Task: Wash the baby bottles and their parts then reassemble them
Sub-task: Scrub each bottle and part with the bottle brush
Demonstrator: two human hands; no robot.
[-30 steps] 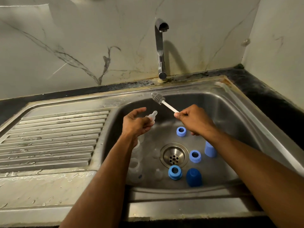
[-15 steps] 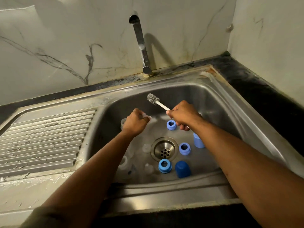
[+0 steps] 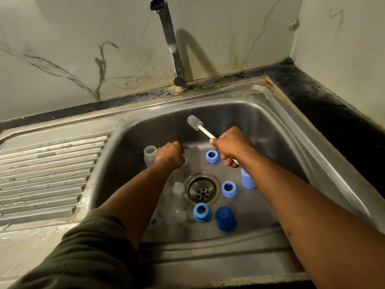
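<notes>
Right grip (image 3: 231,146): fingers curled tight round the white handle of the bottle brush (image 3: 201,128), bristle head raised up and away toward the back wall of the sink (image 3: 277,130), touching nothing. Left grip (image 3: 171,154): knuckles up, fingers curled under, low over the sink floor just beside a clear bottle (image 3: 150,155) standing upright at the left wall; whether it pinches anything I cannot tell, fingertips hidden.

Parts on the sink floor, around the drain (image 3: 202,189):
- light blue ring (image 3: 212,156) behind the drain, just under my right grip
- second light blue ring (image 3: 229,189) right of the drain
- pale blue cap (image 3: 248,179) further right, partly behind my right forearm
- darker blue ring (image 3: 202,212) in front of the drain
- dark blue cap (image 3: 225,219) beside it, mouth down
- clear nipple (image 3: 178,188) left of the drain, another clear piece (image 3: 180,215) nearer me, hard to make out.

Tap (image 3: 169,38) stands behind the sink, no water running. Ribbed drainboard (image 3: 48,176) to the left, wet.
</notes>
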